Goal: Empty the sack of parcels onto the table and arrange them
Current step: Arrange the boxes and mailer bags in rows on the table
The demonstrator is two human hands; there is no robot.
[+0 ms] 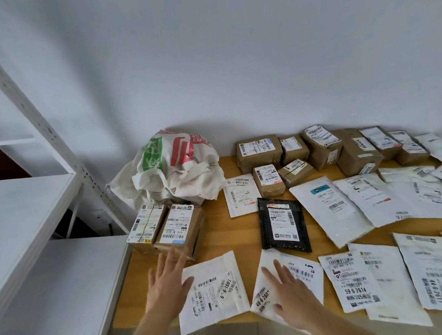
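Wooden table (247, 232): parcels spread label-up in rough rows, prob. so barcodes read at a glance. Sack (177, 169) lies crumpled, looks empty, well beyond both hands' fingertips. Two cardboard boxes (166, 226) sit side by side just past the left fingertips. Left hand (166, 283): fingers wide, flat, thumb edge touching a white mailer (215, 289), gripping nothing. Right hand (291, 293): fingers spread, pressing another white mailer (300, 270) flat, likely squaring it w/ its neighbour.

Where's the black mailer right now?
In the head view the black mailer lies flat on the wooden table, mid-table, just beyond the right hand, between a small white envelope and a large white mailer.
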